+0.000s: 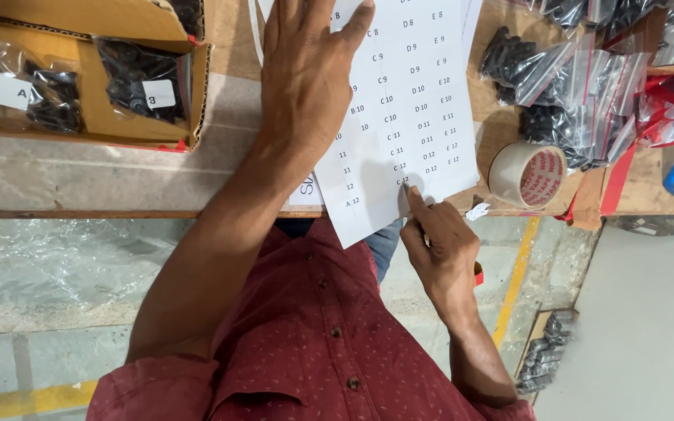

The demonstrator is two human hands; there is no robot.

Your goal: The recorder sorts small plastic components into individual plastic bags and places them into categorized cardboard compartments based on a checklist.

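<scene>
The white label sheet (pixel 411 101), printed in columns of small codes, lies on the wooden bench top (pixel 79 175), its lower corner overhanging the front edge. The left hand (pixel 306 74) is laid flat and open on the sheet's upper left part, fingers spread, pinning it down. The right hand (pixel 440 248) is loosely curled, its fingertips (pixel 413 195) set at the lowest row of one column; a label seems to be picked at there, though whether one is pinched cannot be told.

For a clean lift, judged from this view, the sheet is best kept pinned near the working row, and the label corner raised with a nail before being drawn back low and slowly, so that neighbouring labels are not disturbed.

Edges and room: the working row sits just inside the bench edge, so the right wrist hangs off the bench unsupported. A tape roll (pixel 526 175) stands just right of the sheet. Zip bags of black parts (pixel 563 86) are heaped beyond it. A cardboard box (pixel 87 70) with bagged black parts is placed at the left. Bare bench is found only between box and sheet.
</scene>
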